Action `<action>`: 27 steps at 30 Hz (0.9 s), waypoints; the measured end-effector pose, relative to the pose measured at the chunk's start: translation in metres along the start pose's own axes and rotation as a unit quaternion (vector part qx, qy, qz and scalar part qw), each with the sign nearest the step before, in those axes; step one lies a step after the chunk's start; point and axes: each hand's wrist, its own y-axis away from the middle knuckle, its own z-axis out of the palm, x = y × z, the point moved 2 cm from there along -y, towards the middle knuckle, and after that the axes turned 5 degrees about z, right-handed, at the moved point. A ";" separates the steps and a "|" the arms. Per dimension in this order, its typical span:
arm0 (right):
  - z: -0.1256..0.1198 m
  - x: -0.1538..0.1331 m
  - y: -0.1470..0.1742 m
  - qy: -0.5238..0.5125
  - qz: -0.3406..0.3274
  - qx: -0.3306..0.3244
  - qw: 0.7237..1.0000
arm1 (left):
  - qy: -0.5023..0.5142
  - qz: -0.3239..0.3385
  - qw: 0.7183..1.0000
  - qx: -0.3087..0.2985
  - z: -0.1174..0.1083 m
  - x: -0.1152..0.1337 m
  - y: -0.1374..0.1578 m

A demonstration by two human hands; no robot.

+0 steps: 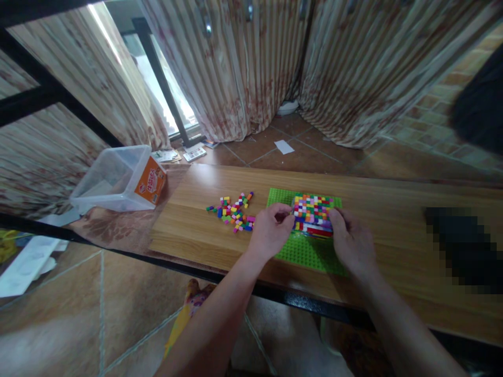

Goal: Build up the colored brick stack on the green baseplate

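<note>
A multicoloured toy brick structure (313,209) stands on a green studded baseplate (306,252). Its top is a dense patchwork of small bricks, and long red, white and blue layers show along its near side. At its left edge is my left hand (272,229), thumb and forefinger pinched together; anything between the fingertips is too small to make out. My right hand (352,238) grips the structure's right side, thumb on the near corner and the other fingers partly hidden. Loose small bricks (234,212) lie scattered on the wood left of the baseplate.
A clear plastic bin (106,175) with an orange label stands at the left end of the wooden table (188,225). A blurred dark object (463,246) lies at the right. Curtains (243,68) hang beyond, with papers (283,147) on the tiled floor.
</note>
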 end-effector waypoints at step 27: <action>0.002 0.001 0.003 0.013 -0.019 0.018 1.000 | 0.053 -0.045 0.997 0.044 0.008 -0.002 0.001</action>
